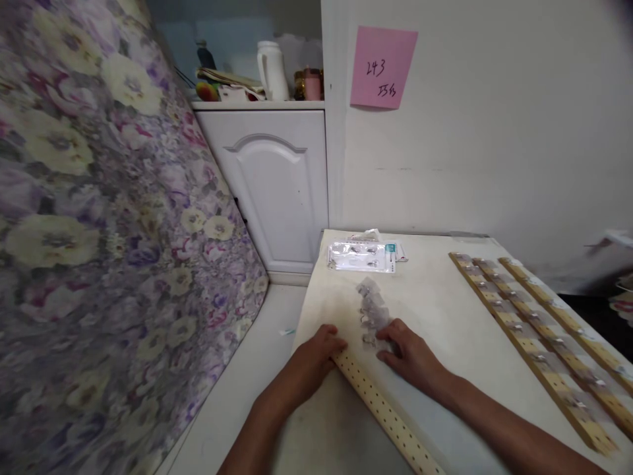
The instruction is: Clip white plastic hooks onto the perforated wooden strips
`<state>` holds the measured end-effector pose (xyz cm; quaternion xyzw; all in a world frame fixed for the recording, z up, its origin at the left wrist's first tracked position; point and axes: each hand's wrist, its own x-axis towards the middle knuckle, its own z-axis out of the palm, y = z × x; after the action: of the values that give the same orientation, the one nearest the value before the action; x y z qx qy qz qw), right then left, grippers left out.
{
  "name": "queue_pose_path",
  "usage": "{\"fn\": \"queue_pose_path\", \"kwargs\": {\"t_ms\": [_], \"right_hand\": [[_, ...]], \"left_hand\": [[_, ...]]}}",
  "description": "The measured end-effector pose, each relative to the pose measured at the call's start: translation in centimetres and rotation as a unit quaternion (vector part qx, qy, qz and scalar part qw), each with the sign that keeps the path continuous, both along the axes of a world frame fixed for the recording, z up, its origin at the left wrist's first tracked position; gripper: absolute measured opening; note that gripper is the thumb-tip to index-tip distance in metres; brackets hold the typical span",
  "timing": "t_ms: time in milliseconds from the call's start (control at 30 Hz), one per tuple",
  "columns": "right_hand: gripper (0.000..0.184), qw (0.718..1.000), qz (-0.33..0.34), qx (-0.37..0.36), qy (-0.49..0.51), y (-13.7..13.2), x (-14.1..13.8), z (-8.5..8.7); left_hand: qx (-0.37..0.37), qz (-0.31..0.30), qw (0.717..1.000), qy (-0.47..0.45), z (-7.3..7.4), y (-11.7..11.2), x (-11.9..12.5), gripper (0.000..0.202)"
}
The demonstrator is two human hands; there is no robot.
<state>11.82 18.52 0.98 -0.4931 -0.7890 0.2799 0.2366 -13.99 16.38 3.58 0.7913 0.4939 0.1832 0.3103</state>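
My left hand (316, 353) is closed around the far end of a pale wooden strip (378, 402) with rows of small dark holes. The strip slants toward me across the table's near side. To its right, my right hand (409, 353) is bent, thumb and index finger a little apart. Its fingertips are at the near end of an overlapping row of small clear plastic pieces (376, 311). Little shiny metal parts show along that row; their exact kind is too small to make out.
Flat clear packages (361, 257) lie at the table's back left. Several wooden strips (524, 336) with clear pieces attached run along the right side. A floral curtain (123, 231) hangs on the left, beside a white cabinet (270, 185). A pink note (383, 68) is on the wall.
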Motion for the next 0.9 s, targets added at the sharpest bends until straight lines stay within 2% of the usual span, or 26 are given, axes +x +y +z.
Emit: {"fn": "queue_pose_path", "kwargs": {"t_ms": [133,267,333,533,733,900], "right_hand": [[0.026,1.000,-0.017,0.007,-0.003,-0.4,0.0,-0.1],[0.030,1.000,-0.008,0.004,-0.010,-0.2,-0.2,-0.5],[0.029,1.000,-0.012,0.006,-0.009,-0.1,-0.3,-0.7],[0.024,1.000,0.004,0.025,0.016,-0.3,-0.3,-0.9],[0.022,0.998,0.033,0.037,0.028,-0.4,-0.4,-0.6],[0.017,0.996,0.036,0.045,0.071,-0.2,-0.5,-0.7]], "left_hand": [[0.013,0.009,1.000,-0.023,0.1,-0.1,-0.1,0.046],[0.080,0.109,0.991,-0.012,0.2,0.2,1.4,0.032],[0.121,0.141,0.983,0.008,0.2,0.2,2.7,0.029],[0.119,0.124,0.983,0.061,-0.3,0.1,5.8,0.024],[0.102,0.104,0.984,0.099,-0.5,0.7,6.8,0.020],[0.109,0.113,0.980,0.120,-0.5,0.8,7.5,0.014]]}}
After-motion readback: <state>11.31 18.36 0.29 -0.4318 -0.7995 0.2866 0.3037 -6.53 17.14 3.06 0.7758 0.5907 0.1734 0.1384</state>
